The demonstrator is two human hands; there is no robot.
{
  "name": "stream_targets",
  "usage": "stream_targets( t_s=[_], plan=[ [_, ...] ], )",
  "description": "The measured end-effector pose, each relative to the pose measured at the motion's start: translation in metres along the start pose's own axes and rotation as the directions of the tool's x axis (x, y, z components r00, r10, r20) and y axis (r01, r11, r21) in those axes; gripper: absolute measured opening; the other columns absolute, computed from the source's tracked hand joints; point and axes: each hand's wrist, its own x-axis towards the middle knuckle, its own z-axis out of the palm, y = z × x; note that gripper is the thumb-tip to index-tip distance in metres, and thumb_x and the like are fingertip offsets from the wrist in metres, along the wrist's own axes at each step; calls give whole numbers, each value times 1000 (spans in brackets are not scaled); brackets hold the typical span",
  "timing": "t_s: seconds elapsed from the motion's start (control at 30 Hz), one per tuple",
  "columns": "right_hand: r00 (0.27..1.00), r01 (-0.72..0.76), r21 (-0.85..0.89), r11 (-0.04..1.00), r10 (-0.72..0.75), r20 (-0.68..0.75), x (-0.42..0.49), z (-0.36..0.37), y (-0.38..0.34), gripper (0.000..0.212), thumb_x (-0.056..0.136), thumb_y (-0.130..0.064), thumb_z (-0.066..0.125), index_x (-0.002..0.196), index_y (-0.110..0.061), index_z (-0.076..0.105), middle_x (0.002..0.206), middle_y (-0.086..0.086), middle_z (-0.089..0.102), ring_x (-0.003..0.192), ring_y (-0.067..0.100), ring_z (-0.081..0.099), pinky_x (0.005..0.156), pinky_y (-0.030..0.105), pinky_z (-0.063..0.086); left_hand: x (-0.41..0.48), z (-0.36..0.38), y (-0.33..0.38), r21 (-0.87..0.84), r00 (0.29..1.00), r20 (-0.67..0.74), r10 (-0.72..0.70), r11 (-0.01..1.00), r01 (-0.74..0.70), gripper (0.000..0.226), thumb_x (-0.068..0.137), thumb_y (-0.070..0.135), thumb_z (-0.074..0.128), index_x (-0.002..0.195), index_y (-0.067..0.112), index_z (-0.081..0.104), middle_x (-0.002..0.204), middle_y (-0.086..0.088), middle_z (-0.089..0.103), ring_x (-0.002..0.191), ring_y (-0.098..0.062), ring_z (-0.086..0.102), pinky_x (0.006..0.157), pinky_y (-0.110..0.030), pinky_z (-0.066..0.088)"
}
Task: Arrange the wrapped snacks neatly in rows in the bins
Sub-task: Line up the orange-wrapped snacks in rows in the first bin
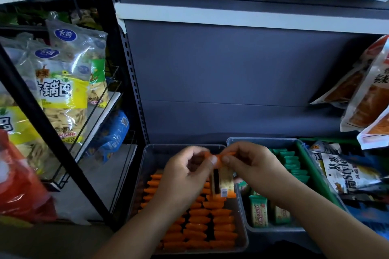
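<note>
Above the left bin (145,162), your left hand (185,174) and right hand (250,166) pinch one orange snack (224,182) by its top; orange rows (210,229) fill the near part, while green snacks (258,211) in the right bin (263,139) look unsorted.

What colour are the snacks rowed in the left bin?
Orange snacks; the head view shows them best.
</note>
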Motion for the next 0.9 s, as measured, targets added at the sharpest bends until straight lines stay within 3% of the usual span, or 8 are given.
stream_targets(
  t_s=[0.07,0.13,0.27,0.37,0.5,0.6,0.73,0.9],
  plan=[
    [995,-36,108,993,46,-93,2,-2,1,14,99,-15,66,92,-24,74,86,4,76,82,24,76,72,44,65,1,3,-7,74,991,133,-22,997,12,29,89,34,79,115,39,67,103,17,74,96,0,69,85,-26,59],
    [986,-72,168,983,96,-140,3,-4,1,10,101,-16,63,96,-17,72,87,6,77,81,24,76,67,41,65,0,9,-11,172,979,197,-48,985,13,37,85,31,83,116,43,65,100,16,72,92,-2,69,84,-29,59],
    [976,-94,229,969,135,-168,3,-6,4,10,102,-17,61,99,-11,69,88,9,77,79,23,77,63,35,63,-1,15,-15,129,987,160,-22,992,1,42,87,25,82,121,44,66,93,15,71,83,1,67,69,-16,52],
    [980,-79,226,971,117,-160,3,-5,4,9,102,-16,62,98,-10,68,89,9,77,80,21,77,63,31,63,1,14,-17,170,992,120,-24,985,4,39,90,28,78,122,46,65,94,27,68,85,5,66,67,-12,49],
    [973,-74,240,968,122,-194,3,-7,2,12,101,-18,63,97,-6,64,88,8,78,80,19,78,67,32,63,4,14,-23,337,999,31,16,941,-26,28,94,40,71,122,39,66,88,23,68,87,3,65,80,-27,57],
    [970,-88,244,966,139,-199,-1,-5,-1,17,99,-21,66,94,-5,63,87,9,78,78,21,78,67,34,64,4,16,-26,515,992,33,123,849,-123,38,90,55,70,122,38,58,110,21,56,103,2,57,87,-31,54],
    [983,-96,282,955,135,-121,-8,3,-8,31,91,-30,75,92,-1,63,87,13,76,76,26,78,66,36,64,0,19,-27,465,978,67,196,861,-204,40,78,62,71,105,39,52,102,19,56,96,-1,57,78,-32,53],
    [999,-36,206,978,37,-3,-9,-6,-3,26,86,-34,76,108,-20,70,103,1,75,90,23,76,78,44,65,8,15,-37,267,987,86,133,952,-151,27,93,31,71,117,41,65,109,16,64,101,-1,62,87,-32,57]
  ],
)
